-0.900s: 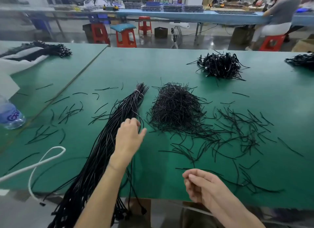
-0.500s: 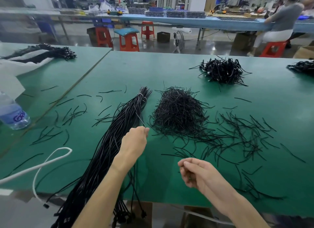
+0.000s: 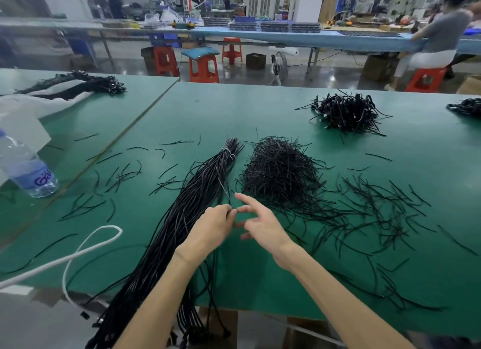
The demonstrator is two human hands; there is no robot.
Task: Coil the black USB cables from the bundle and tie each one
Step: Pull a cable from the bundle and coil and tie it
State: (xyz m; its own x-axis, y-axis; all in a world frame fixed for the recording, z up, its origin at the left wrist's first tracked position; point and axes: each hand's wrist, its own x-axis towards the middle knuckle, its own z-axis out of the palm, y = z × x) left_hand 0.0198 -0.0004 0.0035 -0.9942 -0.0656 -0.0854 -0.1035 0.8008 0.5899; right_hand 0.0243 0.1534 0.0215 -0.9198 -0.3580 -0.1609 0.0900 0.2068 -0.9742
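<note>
A long bundle of black USB cables [image 3: 182, 218] lies diagonally on the green table [image 3: 234, 109], bound near its far end, its plugs hanging over the front edge. My left hand [image 3: 210, 229] pinches one thin cable [image 3: 225, 190] pulled up from the bundle. My right hand [image 3: 260, 223] sits just right of it, fingers spread and relaxed, close to the pinched cable; whether it touches the cable I cannot tell. A heap of short black twist ties [image 3: 281, 171] lies to the right of the bundle. A pile of coiled cables [image 3: 346, 113] rests at the far right.
Loose ties [image 3: 377, 208] are scattered over the table. A water bottle [image 3: 23, 166] stands at the left. A white cord [image 3: 86, 247] loops over the front left edge. More black cables [image 3: 78, 84] lie on the left table. A person [image 3: 440, 36] sits at a far bench.
My left hand drew one cable out of the bundle and now pinches it. My right hand rose from the front edge, opened, and came up beside the left.
</note>
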